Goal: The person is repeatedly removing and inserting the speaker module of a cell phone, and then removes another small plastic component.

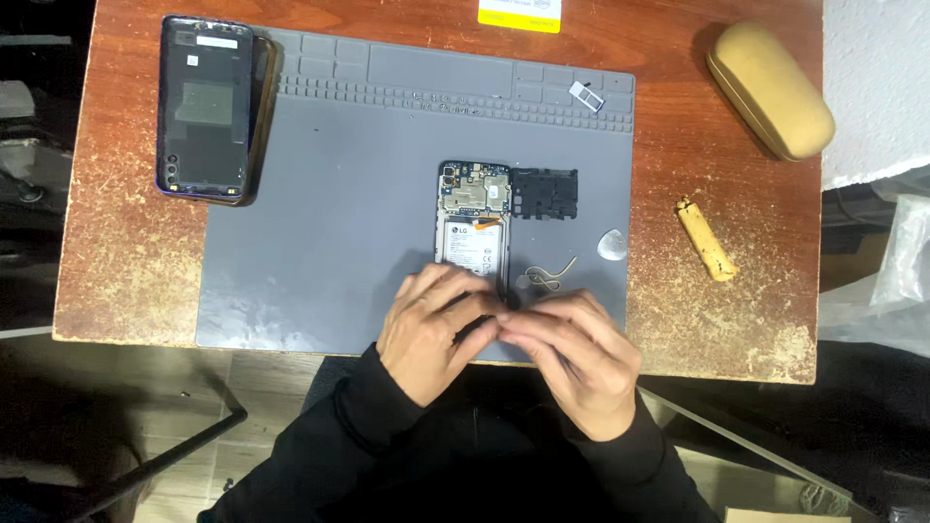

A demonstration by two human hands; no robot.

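Opened phone lies mid-mat on the grey work mat (over a worn wooden table), circuit board at 12 o'clock; left hand and right hand pinch together at its 6 o'clock end, what they grip is hidden.

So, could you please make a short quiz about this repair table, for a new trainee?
1. True or false: the opened phone lies on the grey mat.
2. What lies right of the phone's top part? A) black plastic cover B) a screwdriver C) a cup
3. Fill in: the tan glasses case lies on the bare wooden ____, off the mat.

Key
1. True; both hands, left hand and right hand, meet at its lower end.
2. A
3. table
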